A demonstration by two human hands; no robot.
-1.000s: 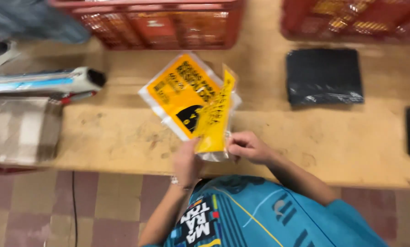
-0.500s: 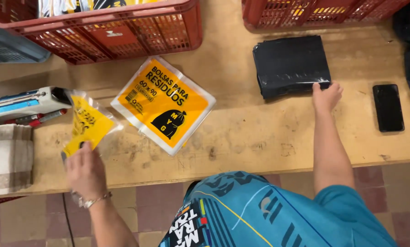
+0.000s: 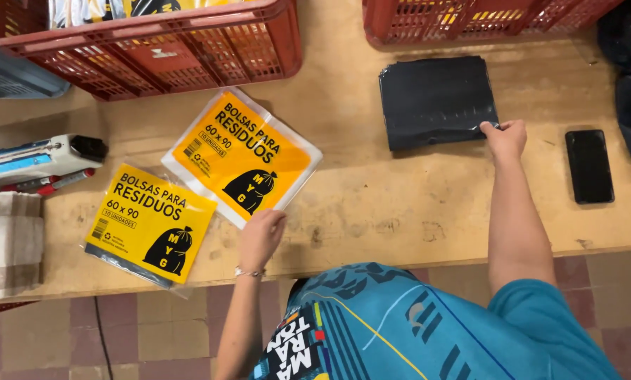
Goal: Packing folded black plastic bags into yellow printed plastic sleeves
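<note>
Lying flat now, second yellow packet (image 3: 149,225)

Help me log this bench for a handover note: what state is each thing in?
Left hand: open, fingertips on the upper yellow packet, which lies flat.
Right hand: gripping a corner of the folded black bag stack.
Lower yellow packet: flat, untouched.
Phone: screen dark.
Red crate: holding packets.

Both red crates (image 3: 154,53) and the folded cloth (image 3: 6,243) run off-frame.
</note>
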